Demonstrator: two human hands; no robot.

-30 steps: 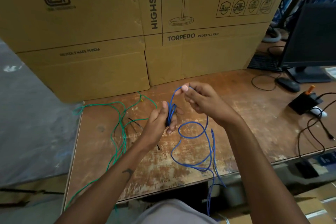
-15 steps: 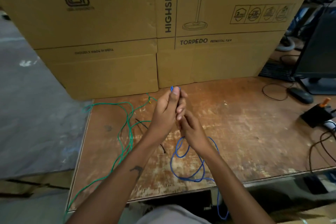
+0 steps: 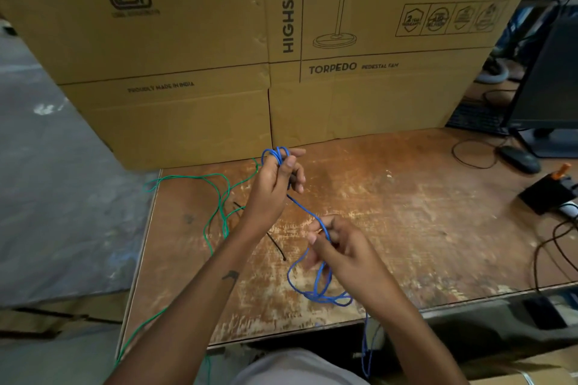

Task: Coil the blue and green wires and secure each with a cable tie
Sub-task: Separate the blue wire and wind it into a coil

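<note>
The person's left hand (image 3: 275, 187) was raised toward twelve o'clock, its back to the camera, fingers curled around a small bundle of loops of thin blue insulated wire (image 3: 305, 211), which stuck out above the fingertips. The left forearm ran in from seven o'clock, a small dark mark on its inner side. The right hand (image 3: 339, 248) sat lower, toward five o'clock of the left, thumb and forefinger pinching the same wire. The right forearm entered from five o'clock. The hands were apart, joined by a taut strand.
</note>
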